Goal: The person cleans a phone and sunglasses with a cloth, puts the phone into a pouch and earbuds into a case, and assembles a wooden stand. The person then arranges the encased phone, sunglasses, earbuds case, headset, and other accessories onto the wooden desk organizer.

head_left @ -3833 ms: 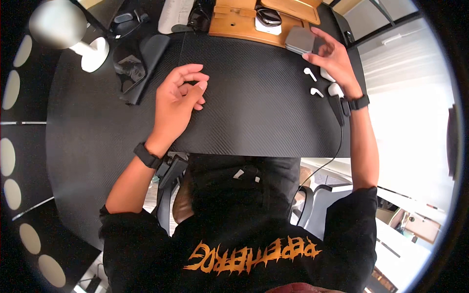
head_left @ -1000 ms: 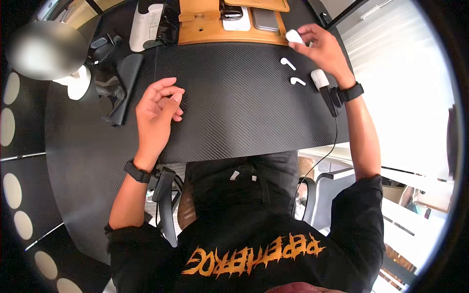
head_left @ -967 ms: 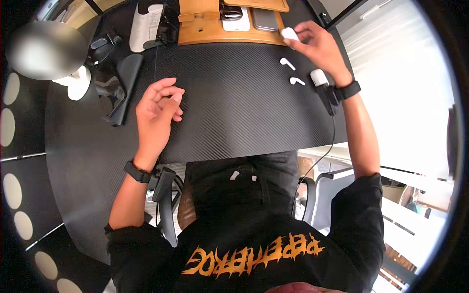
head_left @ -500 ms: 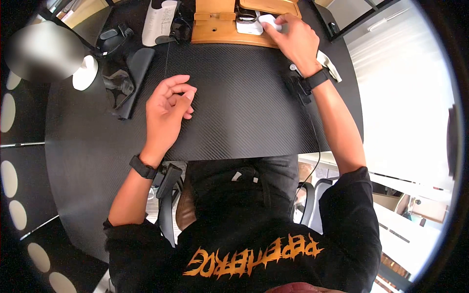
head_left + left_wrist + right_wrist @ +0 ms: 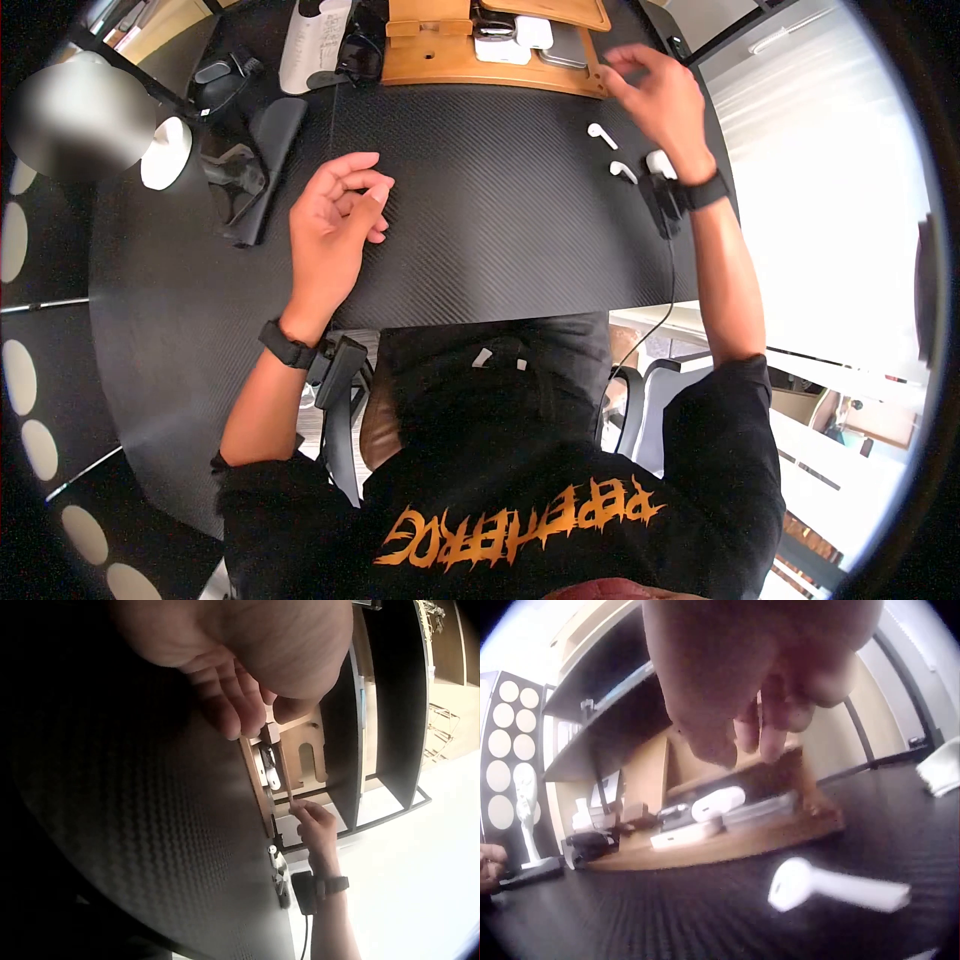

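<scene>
My right hand (image 5: pixel 660 100) hovers off the right end of the wooden desk organizer (image 5: pixel 440 72), thumb and fingers bent with nothing between them. On the organizer, a white earbud case (image 5: pixel 534 33) lies partly over a flat white box (image 5: pixel 503 52), beside a grey flat case (image 5: pixel 563 55). Below this hand, two white earbuds lie on the desk, the upper earbud (image 5: pixel 603 136) and the lower earbud (image 5: pixel 622 172). A close earbud (image 5: pixel 832 887) shows in the right wrist view. My left hand (image 5: pixel 338 215) is held over the desk, fingers loosely curled and holding nothing.
Another white object (image 5: pixel 660 164) sits partly hidden behind the right wrist camera. Sunglasses (image 5: pixel 360 55) and a white sheet-like holder (image 5: pixel 315 45) stand left of the organizer. A dark pouch (image 5: pixel 275 150) and a white lamp base (image 5: pixel 167 153) are farther left.
The right hand carried the white case left onto the organizer, let it go there, and drew back to the right. Earlier it had been at the grey case. The left hand keeps its pose.
</scene>
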Motion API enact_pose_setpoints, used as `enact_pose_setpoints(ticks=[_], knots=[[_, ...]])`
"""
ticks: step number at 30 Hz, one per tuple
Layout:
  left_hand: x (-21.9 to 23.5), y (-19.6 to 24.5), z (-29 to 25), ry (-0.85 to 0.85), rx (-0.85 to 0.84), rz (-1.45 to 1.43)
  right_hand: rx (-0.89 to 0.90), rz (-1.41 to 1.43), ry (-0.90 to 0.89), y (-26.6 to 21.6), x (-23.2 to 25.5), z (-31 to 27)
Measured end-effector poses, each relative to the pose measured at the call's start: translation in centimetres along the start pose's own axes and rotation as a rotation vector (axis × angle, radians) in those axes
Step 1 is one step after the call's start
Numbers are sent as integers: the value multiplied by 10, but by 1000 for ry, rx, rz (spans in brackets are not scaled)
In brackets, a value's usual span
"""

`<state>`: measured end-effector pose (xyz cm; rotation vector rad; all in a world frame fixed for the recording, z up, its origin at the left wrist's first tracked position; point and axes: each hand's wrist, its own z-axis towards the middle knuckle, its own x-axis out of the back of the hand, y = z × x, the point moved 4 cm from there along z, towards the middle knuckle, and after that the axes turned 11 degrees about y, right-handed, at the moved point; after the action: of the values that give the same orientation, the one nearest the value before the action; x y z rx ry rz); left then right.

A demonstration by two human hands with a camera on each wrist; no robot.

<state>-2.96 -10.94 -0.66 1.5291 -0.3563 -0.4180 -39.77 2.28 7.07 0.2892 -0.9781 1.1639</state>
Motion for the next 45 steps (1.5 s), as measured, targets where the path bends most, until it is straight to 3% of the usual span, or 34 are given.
enact_pose_setpoints(ticks=[4, 7, 11, 12, 16, 20, 22, 24, 26, 32, 36, 38, 40, 45], knots=[[0, -5, 1, 0, -1, 20, 34, -67, -44, 30, 37, -29], [-1, -7, 0, -3, -20, 28, -103, -104, -209, 41, 55, -53], [-2, -1, 1, -15, -3, 33, -58, -39, -203, 28, 60, -51], [-2, 0, 1, -9, -12, 34, -75, -40, -197, 24, 53, -49], [-1, -1, 1, -7, -21, 34, 269, 28, 53, -15, 18, -23], [0, -4, 1, -27, -40, 65, 283, 24, 55, -40, -30, 2], [-1, -5, 1, -22, -29, 60, 342, -123, -13, -47, -48, 9], [0, -3, 1, -16, -41, 50, 350, -160, 37, -47, -60, 11], [-1, -4, 1, -36, -27, 47, 295, -156, 45, -41, -65, 11], [-2, -5, 1, -29, -24, 45, 349, -172, 129, -36, -52, 8], [-2, -1, -1, -38, -7, 23, 205, 78, 139, -55, -18, -8], [-3, -1, -1, -49, -24, 32, -116, 789, -83, -63, -15, -28], [-7, 1, -3, -73, -36, 51, -317, 1142, -371, -86, -14, -57], [-9, 3, -11, -204, -176, -86, -459, 1273, -619, -150, -13, -121]])
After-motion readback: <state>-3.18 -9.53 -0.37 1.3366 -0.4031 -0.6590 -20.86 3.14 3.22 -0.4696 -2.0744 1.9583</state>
